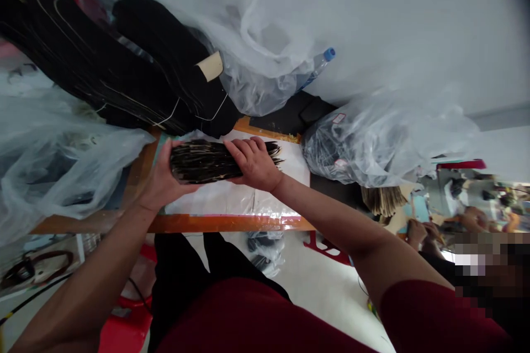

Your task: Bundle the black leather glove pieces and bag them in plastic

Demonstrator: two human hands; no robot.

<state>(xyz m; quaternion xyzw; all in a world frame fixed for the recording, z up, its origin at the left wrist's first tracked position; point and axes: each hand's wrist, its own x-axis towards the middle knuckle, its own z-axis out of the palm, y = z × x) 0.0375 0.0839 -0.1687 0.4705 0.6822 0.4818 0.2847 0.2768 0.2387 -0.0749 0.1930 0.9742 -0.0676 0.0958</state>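
A thick stack of thin dark strips [202, 161], black with pale edges, lies level over the white-covered part of the table [232, 198]. At its left end my left hand [163, 176] is closed round it, thumb on the far side. My right hand [256, 164] grips the stack near its right end, fingers across the top. Some strip ends fan out unevenly past my right hand. What the strips are made of I cannot make out. Just behind the stack, long bundles of black cut pieces [165, 60] lie tied with pale string.
Clear plastic bags [62, 149] sit at left, and a filled one [343, 143] at right. A blue-capped bottle [318, 69] leans at the back. Below stand a red stool [128, 325] and another red seat [327, 245]. Another person's hands [420, 231] are far right.
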